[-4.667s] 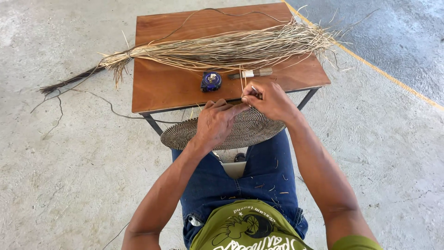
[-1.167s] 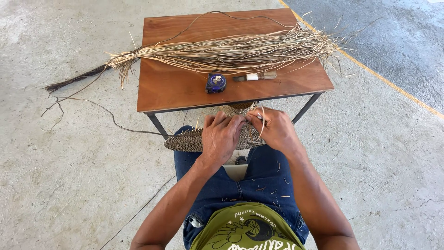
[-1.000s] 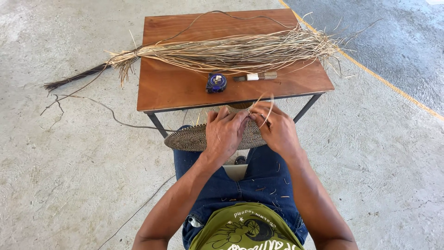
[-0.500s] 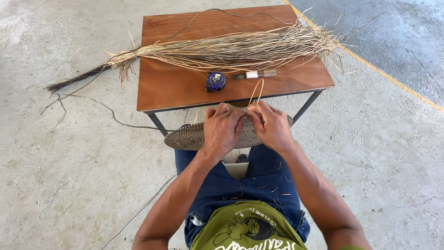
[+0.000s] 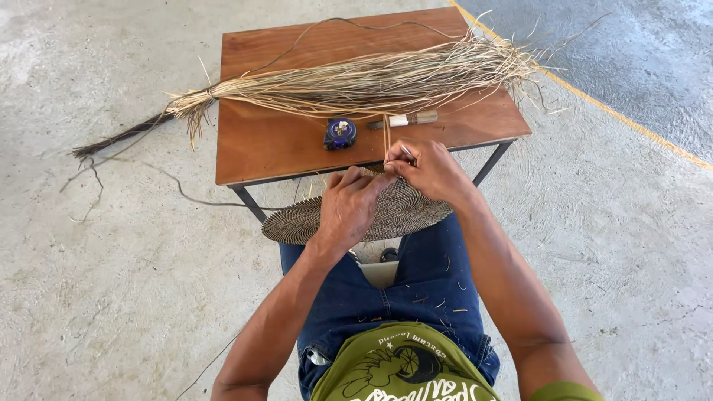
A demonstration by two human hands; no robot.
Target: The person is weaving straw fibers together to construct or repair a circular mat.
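A flat round woven disc point(image 5: 297, 220), dark with pale specks, rests across my knees. My left hand point(image 5: 349, 208) lies on top of it and grips its far edge. My right hand point(image 5: 427, 169) is at the disc's far rim, its fingers pinching a thin pale straw strand point(image 5: 387, 139) that rises toward the table. A small metal point shows between the fingertips. I sit in blue jeans and a green shirt, close against the brown wooden table point(image 5: 275, 145).
A long bundle of dry straw point(image 5: 356, 80) lies across the table, its dark tied end overhanging the left edge. A small blue round tape measure point(image 5: 340, 134) and a wooden-handled tool point(image 5: 407, 119) lie near the front edge. Concrete floor all round; a yellow line point(image 5: 594, 104) runs at right.
The disc has tilted flatter on my lap. My right hand has moved up to its far rim and pulled the strand upward; my left hand has stayed on the disc.
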